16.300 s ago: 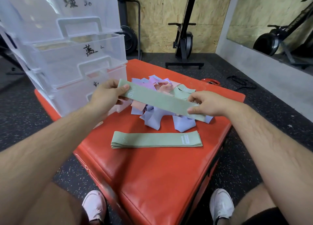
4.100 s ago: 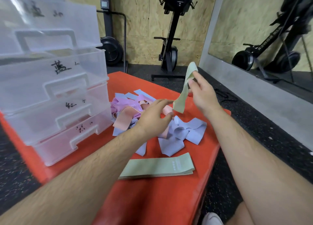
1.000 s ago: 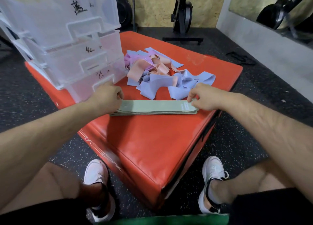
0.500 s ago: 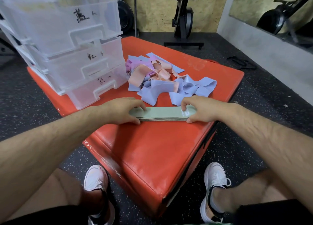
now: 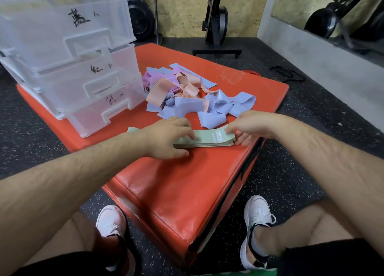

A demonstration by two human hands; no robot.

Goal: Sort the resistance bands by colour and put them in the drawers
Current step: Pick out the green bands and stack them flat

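Both hands rest on a flat stack of green bands [image 5: 207,138] lying near the front right edge of the red padded box [image 5: 187,188]: the left hand [image 5: 166,139] lies palm-down over its middle with fingers spread, and the right hand [image 5: 249,126] pinches the stack's right end, thumb seemingly under the edge, though the view there is poor. Just behind the stack lies a loose heap of blue, pink and purple bands [image 5: 187,97]. The clear plastic drawers [image 5: 83,67] stand on the box's left, all pushed in.
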